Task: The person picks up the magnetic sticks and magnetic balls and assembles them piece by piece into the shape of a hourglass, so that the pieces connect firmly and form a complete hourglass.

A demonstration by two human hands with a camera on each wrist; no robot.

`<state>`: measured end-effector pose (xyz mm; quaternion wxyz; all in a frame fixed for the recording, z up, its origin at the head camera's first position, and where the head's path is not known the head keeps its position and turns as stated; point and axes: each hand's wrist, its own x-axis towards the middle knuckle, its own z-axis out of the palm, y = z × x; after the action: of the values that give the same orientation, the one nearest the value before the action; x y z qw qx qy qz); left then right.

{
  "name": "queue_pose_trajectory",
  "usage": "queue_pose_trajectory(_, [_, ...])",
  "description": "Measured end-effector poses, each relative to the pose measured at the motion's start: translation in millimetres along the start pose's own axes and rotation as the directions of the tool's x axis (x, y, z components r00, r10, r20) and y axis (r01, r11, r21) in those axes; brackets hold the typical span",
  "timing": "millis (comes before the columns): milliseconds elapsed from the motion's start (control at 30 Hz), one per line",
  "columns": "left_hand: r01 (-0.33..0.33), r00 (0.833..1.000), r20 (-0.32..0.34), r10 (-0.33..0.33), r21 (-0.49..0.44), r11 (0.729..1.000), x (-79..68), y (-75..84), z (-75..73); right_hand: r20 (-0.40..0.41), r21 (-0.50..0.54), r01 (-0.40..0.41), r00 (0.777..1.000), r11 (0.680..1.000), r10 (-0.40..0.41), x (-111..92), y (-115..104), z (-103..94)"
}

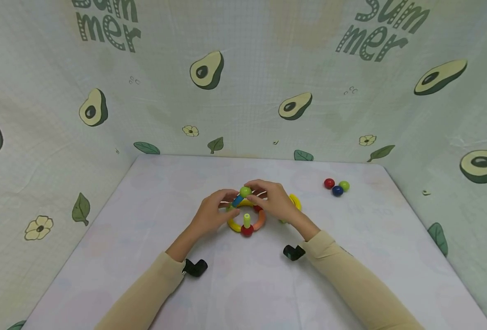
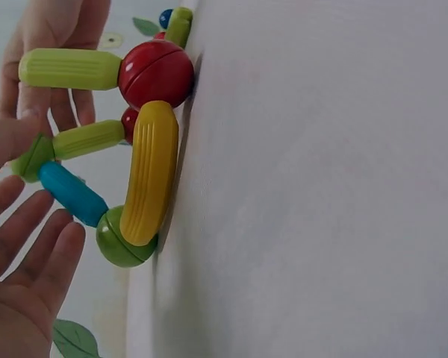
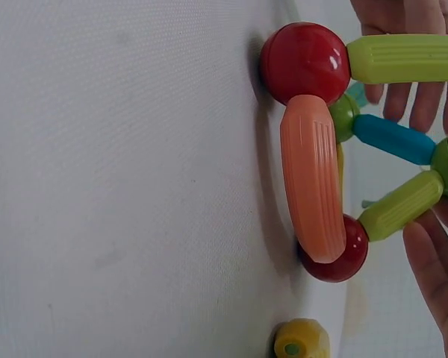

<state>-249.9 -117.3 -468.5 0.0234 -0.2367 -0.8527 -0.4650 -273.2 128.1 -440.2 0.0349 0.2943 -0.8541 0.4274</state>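
A ring of toy balls and sticks lies on the table, with a yellow curved stick (image 2: 151, 175), an orange curved stick (image 3: 311, 179) and a red ball (image 1: 247, 230) bearing an upright light-green stick (image 1: 247, 220). At its far side, a blue stick (image 3: 394, 139) and another light-green stick (image 3: 403, 205) slant up to a green ball (image 1: 245, 191). My right hand (image 1: 274, 199) pinches this top ball between thumb and fingers. On the other side, my left hand (image 1: 214, 211) is spread around the blue stick, its fingers (image 2: 41, 257) loosely extended.
A red ball (image 1: 329, 183), a dark blue ball (image 1: 337, 190) and a green ball (image 1: 344, 185) sit together at the back right. Another yellow curved stick (image 1: 295, 201) lies just beyond my right hand. Printed cloth walls (image 1: 243, 123) surround the table (image 1: 243, 284).
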Motion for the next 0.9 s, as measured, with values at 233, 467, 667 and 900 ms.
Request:
queue_pose_trajectory(233, [0.039, 0.996, 0.08, -0.038, -0.007, 0.999, -10.0, 12.7, 2.8, -0.009, -0.006, 0.011, 1.0, 1.0, -0.011, -1, 2, -0.7])
queue_pose_trajectory(467, [0.061, 0.993, 0.098, -0.058, -0.029, 0.998, -11.0, 10.7, 10.1, -0.002, 0.0, 0.006, 1.0, 1.0, -0.006, -2, 1, -0.9])
queue_pose_trajectory(667, [0.088, 0.991, 0.101, -0.083, -0.041, 0.995, -10.8, 8.5, 13.0, 0.008, 0.005, 0.012, 1.0, 1.0, -0.012, -5, -2, -1.8])
queue_pose_trajectory(900, [0.075, 0.994, 0.078, -0.071, -0.049, 0.996, -11.7, 10.4, 13.8, 0.014, 0.019, 0.027, 1.0, 0.999, -0.028, -7, -2, -2.6])
